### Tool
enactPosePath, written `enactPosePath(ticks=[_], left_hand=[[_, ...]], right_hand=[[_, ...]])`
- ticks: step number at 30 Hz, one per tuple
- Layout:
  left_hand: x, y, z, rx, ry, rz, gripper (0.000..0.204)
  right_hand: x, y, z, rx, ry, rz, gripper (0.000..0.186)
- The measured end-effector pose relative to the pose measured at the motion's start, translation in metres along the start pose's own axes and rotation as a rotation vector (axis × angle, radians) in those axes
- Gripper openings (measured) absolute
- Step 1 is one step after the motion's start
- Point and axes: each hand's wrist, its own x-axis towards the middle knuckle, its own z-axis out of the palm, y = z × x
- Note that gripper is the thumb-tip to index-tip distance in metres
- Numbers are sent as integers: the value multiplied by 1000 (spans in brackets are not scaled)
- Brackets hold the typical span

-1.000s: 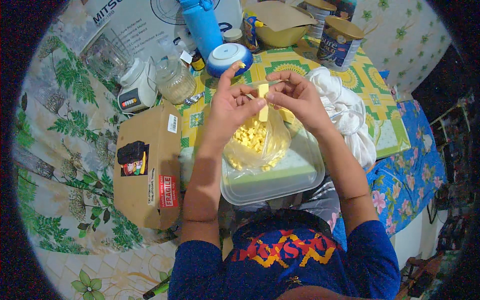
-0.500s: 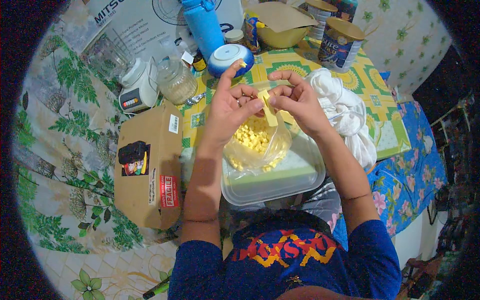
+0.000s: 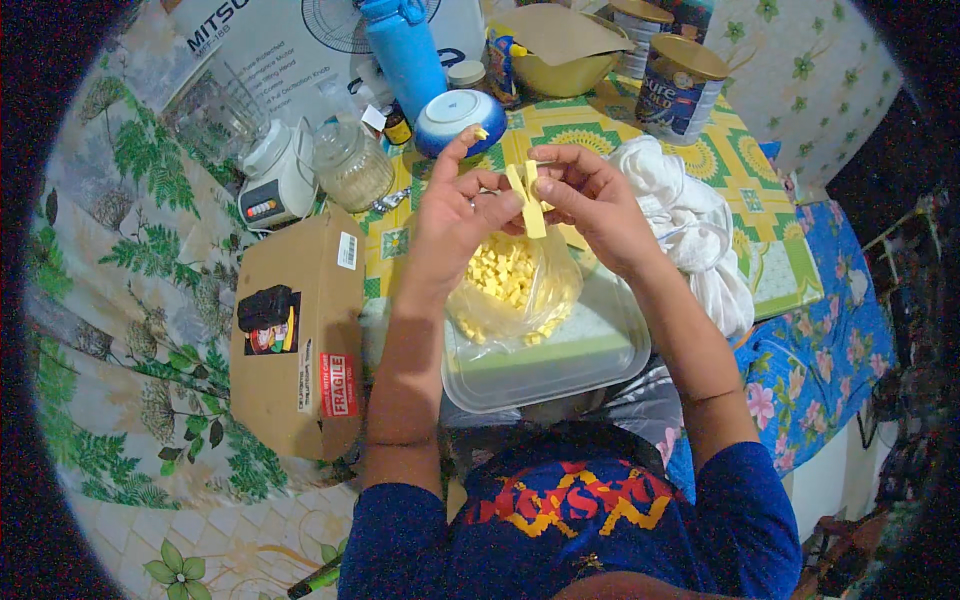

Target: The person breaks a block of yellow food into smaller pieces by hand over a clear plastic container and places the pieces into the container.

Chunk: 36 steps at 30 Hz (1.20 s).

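Observation:
In front of me, a soft-looking yellow strip (image 3: 535,222) is pinched between both hands; its upper end shows two separate prongs, and I cannot tell whether it is one split piece or two. My left hand (image 3: 462,208) grips it by thumb and fingers, with the index finger raised and a small yellow bit on its tip. From the other side, the thumb and fingers of my right hand (image 3: 590,205) are closed on it. Below them a clear plastic bag (image 3: 545,290) holds many small yellow cubes (image 3: 495,275). The bag rests on a translucent plastic container (image 3: 610,375).
A cardboard box (image 3: 290,390) stands at the left, near a white blender base (image 3: 275,180) and a glass jar (image 3: 352,170). Behind my hands are a blue bowl (image 3: 460,115) and a blue bottle (image 3: 405,60). White cloth (image 3: 690,225) and a tin (image 3: 680,95) are at the right.
The strip's upper end now shows two prongs with a gap between them; before, it looked like one piece. My hands have shifted only slightly.

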Motion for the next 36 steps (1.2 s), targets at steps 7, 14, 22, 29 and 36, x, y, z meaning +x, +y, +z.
enactPosePath(ticks=[7, 14, 22, 29, 36], left_hand=[[-1, 6, 0, 64, 16, 28, 81], [-1, 5, -1, 70, -34, 55, 83], [-1, 4, 0, 11, -44, 44, 81], [1, 2, -7, 19, 26, 92, 79], [3, -1, -11, 59, 51, 101, 78]], right_hand=[[0, 1, 3, 38, -90, -94, 54], [0, -3, 1, 80, -98, -47, 69], [2, 1, -4, 114, -90, 4, 69], [7, 2, -21, -90, 24, -57, 57], [8, 8, -43, -1019, -81, -68, 41]])
